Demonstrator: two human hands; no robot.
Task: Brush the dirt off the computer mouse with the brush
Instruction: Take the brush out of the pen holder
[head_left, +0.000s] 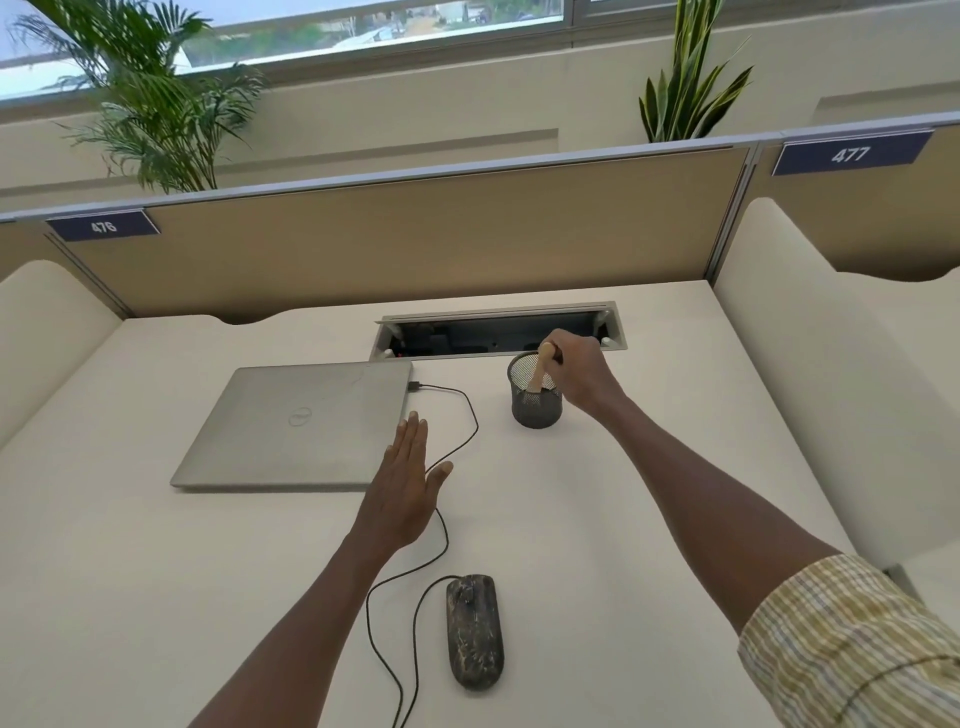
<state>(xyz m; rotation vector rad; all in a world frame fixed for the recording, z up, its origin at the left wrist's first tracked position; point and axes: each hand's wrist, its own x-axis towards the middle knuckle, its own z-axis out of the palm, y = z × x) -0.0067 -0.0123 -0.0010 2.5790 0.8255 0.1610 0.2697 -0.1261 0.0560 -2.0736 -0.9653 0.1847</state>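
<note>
A dark wired computer mouse (475, 631), smeared with pale dirt, lies on the white desk near the front edge. Its black cable (457, 415) snakes up to a closed silver laptop (296, 423). A black mesh cup (536, 397) stands at the back right of the laptop. A brush with a light wooden handle (540, 370) stands in the cup. My right hand (584, 371) is closed around the top of that handle. My left hand (408, 486) hovers flat with fingers apart over the laptop's right front corner, holding nothing.
An open cable hatch (498, 332) is set into the desk behind the cup. Tan partition panels (395, 244) wall the back, cream dividers stand at both sides. Potted plants stand beyond the partition.
</note>
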